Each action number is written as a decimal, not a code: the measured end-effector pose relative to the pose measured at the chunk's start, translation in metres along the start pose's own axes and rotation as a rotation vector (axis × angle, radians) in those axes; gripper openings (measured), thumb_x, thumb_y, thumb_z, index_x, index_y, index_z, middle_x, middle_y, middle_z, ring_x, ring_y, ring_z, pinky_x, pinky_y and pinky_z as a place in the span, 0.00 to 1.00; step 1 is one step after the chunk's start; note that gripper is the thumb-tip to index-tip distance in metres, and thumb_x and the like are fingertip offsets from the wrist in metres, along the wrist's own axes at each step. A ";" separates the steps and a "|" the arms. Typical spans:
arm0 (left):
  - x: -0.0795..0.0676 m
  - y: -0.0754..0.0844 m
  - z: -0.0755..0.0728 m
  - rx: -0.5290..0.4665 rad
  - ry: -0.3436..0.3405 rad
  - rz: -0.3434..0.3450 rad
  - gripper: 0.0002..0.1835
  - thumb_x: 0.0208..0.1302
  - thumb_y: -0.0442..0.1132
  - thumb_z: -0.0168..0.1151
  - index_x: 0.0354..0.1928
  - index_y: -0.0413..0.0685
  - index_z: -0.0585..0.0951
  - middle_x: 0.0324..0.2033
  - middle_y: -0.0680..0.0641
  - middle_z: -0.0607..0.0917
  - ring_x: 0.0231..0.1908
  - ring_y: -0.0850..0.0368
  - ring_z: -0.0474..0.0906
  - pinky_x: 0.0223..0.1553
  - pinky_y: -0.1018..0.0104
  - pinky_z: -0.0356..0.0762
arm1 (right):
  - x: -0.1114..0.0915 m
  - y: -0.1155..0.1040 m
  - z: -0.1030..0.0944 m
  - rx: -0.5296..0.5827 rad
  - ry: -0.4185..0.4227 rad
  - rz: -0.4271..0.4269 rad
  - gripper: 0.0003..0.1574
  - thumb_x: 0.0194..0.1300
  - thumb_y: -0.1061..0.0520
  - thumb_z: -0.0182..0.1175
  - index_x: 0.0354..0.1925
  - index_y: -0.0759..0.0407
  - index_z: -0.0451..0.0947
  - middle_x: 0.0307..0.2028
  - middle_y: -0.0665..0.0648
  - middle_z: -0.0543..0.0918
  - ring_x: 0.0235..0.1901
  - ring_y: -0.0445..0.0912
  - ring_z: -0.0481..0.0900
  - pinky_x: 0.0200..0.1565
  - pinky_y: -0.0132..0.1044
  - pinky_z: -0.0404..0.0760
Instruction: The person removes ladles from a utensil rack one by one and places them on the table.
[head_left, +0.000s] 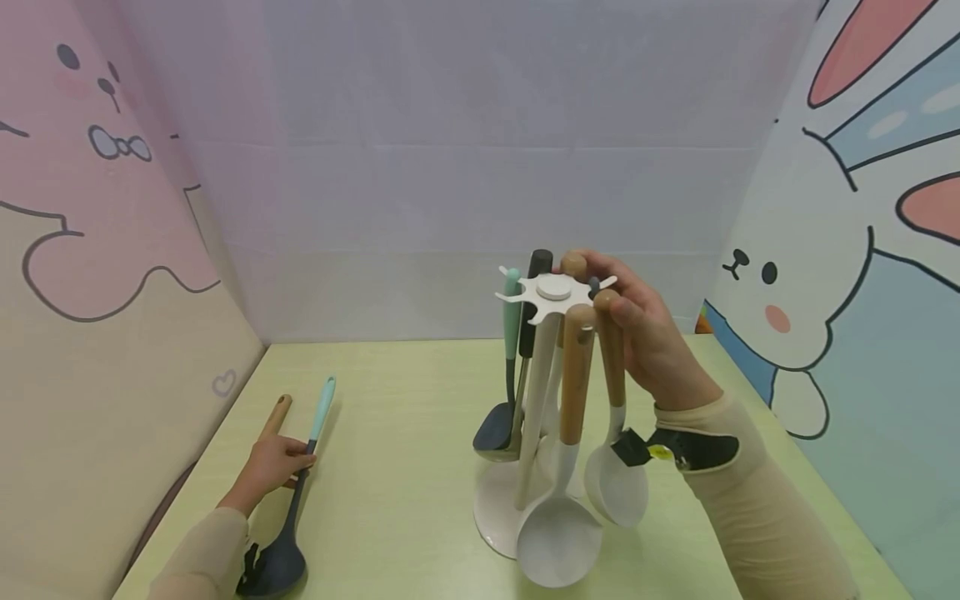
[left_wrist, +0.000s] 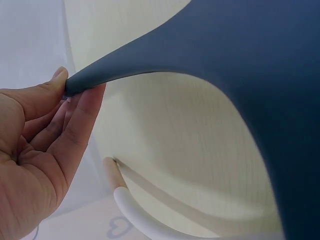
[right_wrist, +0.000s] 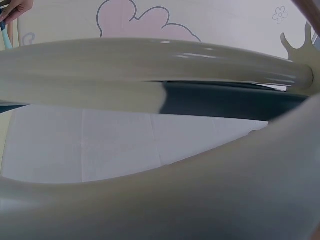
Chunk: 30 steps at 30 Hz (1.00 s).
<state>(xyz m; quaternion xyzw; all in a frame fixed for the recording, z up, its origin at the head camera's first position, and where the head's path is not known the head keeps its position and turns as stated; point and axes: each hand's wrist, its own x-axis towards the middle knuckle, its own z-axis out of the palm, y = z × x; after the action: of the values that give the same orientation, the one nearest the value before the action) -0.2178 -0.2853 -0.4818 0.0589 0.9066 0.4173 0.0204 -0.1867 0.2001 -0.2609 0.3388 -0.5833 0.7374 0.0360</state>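
Note:
My left hand (head_left: 273, 467) pinches the dark shaft of a kitchen utensil with a mint handle (head_left: 322, 408) and a wide dark blue head (head_left: 279, 565), thumb on one side and fingers on the other. Beside it on the table lies a white utensil with a wooden handle (head_left: 277, 415), partly hidden by that hand. To the right stands a white utensil rack (head_left: 553, 290). My right hand (head_left: 648, 342) is at the rack's top, thumb and curled fingers around the wooden handle of a white ladle (head_left: 617, 492). Its fingertips are partly hidden behind the handles.
Another white ladle (head_left: 558, 542) with a wooden handle hangs at the rack's front. A dark turner (head_left: 495, 427) with a mint handle and a black-handled utensil (head_left: 540, 262) hang at its left. Cartoon-printed panels border the pale table (head_left: 397, 417) on both sides.

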 end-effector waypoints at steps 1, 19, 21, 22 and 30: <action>0.000 -0.001 0.000 -0.002 0.001 0.000 0.13 0.57 0.22 0.66 0.41 0.14 0.79 0.75 0.30 0.32 0.27 0.46 0.84 0.20 0.62 0.84 | 0.000 0.000 0.000 0.001 0.001 0.000 0.43 0.61 0.36 0.68 0.66 0.56 0.70 0.58 0.58 0.67 0.57 0.47 0.69 0.57 0.35 0.74; 0.003 -0.013 0.002 0.000 0.006 -0.042 0.33 0.55 0.21 0.69 0.61 0.13 0.66 0.76 0.34 0.31 0.26 0.48 0.82 0.20 0.59 0.84 | 0.001 0.002 -0.002 0.015 0.007 -0.001 0.42 0.60 0.37 0.69 0.65 0.54 0.72 0.58 0.57 0.69 0.56 0.46 0.71 0.56 0.34 0.75; 0.003 -0.013 0.003 0.001 0.002 -0.051 0.28 0.55 0.21 0.68 0.56 0.12 0.70 0.76 0.35 0.30 0.26 0.49 0.81 0.20 0.59 0.84 | 0.001 0.003 -0.002 0.017 0.007 -0.002 0.42 0.60 0.37 0.69 0.65 0.54 0.72 0.58 0.57 0.69 0.55 0.45 0.71 0.56 0.34 0.75; 0.002 -0.013 0.003 0.003 -0.007 -0.062 0.26 0.56 0.21 0.68 0.55 0.13 0.72 0.76 0.35 0.31 0.27 0.50 0.81 0.20 0.59 0.84 | 0.001 0.003 -0.002 0.016 0.006 -0.003 0.42 0.60 0.37 0.69 0.65 0.54 0.72 0.58 0.57 0.69 0.55 0.45 0.71 0.56 0.34 0.75; 0.005 -0.010 0.003 0.067 -0.055 -0.149 0.08 0.60 0.25 0.66 0.36 0.19 0.82 0.33 0.32 0.82 0.25 0.53 0.81 0.25 0.58 0.86 | 0.001 0.001 0.000 0.015 0.008 -0.006 0.43 0.60 0.37 0.69 0.65 0.56 0.71 0.58 0.57 0.69 0.56 0.46 0.70 0.57 0.34 0.74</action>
<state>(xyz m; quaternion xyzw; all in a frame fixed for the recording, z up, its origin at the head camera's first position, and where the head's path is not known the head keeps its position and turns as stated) -0.2237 -0.2889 -0.4913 0.0033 0.9211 0.3821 0.0746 -0.1877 0.1997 -0.2613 0.3378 -0.5767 0.7429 0.0380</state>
